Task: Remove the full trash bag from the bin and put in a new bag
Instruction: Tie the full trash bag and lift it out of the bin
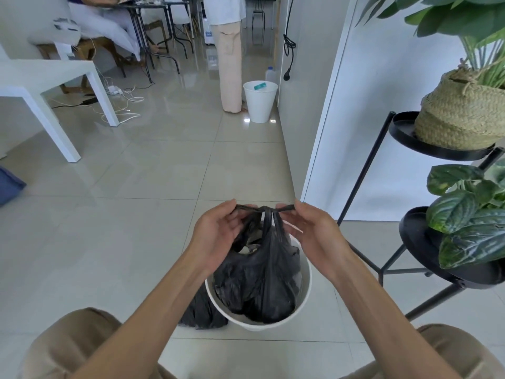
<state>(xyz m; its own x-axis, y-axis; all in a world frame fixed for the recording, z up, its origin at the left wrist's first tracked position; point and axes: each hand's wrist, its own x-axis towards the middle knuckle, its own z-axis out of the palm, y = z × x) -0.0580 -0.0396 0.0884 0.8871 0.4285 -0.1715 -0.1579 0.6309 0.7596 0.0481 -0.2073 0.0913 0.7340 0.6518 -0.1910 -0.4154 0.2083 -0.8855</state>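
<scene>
step: tying full bag | bag (259, 272) in bin (306, 280), 6 o'clock | left hand (216, 236), right hand (314, 231) each pinch a bag handle | next: tighten knot, lift out

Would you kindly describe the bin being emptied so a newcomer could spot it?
Find the black plant stand on the right; left of its base stands a white bin. Unlike the other white bin farther back by the wall, it holds a black trash bag, whose handles the left hand and right hand pinch.
</scene>
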